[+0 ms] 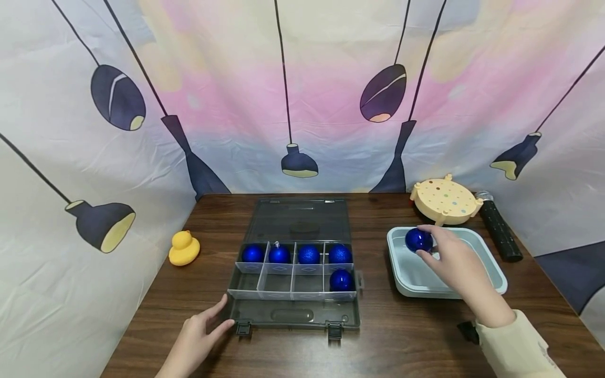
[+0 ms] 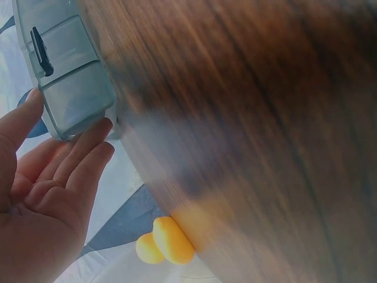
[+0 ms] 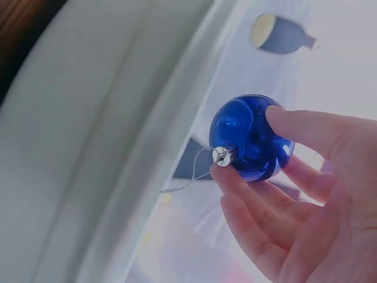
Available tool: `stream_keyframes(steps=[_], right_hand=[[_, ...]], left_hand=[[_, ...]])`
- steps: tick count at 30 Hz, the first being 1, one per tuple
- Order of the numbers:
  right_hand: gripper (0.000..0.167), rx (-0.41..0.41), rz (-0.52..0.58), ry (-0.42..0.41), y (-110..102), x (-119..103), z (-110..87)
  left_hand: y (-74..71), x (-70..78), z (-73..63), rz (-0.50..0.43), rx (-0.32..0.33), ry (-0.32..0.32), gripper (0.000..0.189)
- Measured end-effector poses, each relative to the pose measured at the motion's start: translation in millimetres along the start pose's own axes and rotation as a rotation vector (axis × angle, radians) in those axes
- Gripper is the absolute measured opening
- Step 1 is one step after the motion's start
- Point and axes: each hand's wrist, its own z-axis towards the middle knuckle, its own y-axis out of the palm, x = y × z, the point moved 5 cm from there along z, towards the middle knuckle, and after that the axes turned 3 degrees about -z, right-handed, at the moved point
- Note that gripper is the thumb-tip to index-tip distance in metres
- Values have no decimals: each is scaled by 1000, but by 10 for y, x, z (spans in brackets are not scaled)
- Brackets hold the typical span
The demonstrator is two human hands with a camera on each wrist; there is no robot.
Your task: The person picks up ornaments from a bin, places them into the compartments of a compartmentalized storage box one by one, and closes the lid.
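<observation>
A shiny blue Christmas ball is pinched between the thumb and fingers of my right hand, above the left part of a light blue tray. Its silver cap and thread loop show in the right wrist view. On the table lies a grey see-through compartment box, lid laid back. Blue balls fill its back row, and another ball sits in the rightmost front compartment; the other three front ones are bare. With fingers extended, my left hand touches the box's near left corner.
A yellow rubber duck stands left of the box. Behind the tray lies a cream round spotted object with short legs, beside a black microphone. A small black item is partly hidden by the right sleeve. A printed curtain hangs behind the table.
</observation>
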Motion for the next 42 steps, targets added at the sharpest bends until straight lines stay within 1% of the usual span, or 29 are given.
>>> stream_keyframes(steps=[5, 12, 16, 21, 25, 29, 34, 38, 42], right_hand=[[53, 69, 10, -98, 7, -289, -29], [54, 84, 42, -228, 171, -671, -36], [54, 92, 52, -291, 264, -859, -17], [55, 58, 56, -361, 428, -1078, -7], [55, 27, 50, -400, 550, -1241, 18], [54, 1, 55, -433, 643, -1400, 55], [52, -37, 73, -456, 746, -1561, 88], [52, -88, 82, -463, 846, -1663, 118], [53, -137, 66, -457, 941, -1737, 157]], left_hand=[[2, 6, 1, 6, 11, 14, 51], [-2, 13, -5, 8, 10, 19, 51], [1, 14, -6, 3, 2, 4, 52], [5, 0, -5, 2, 10, -1, 52], [4, -9, -4, 0, 17, 4, 52], [-7, -5, -16, -2, 10, -11, 53], [-3, 7, -8, -6, 7, -11, 53], [1, 16, -4, -3, 11, -4, 52], [-3, 19, -12, 4, 16, 2, 52]])
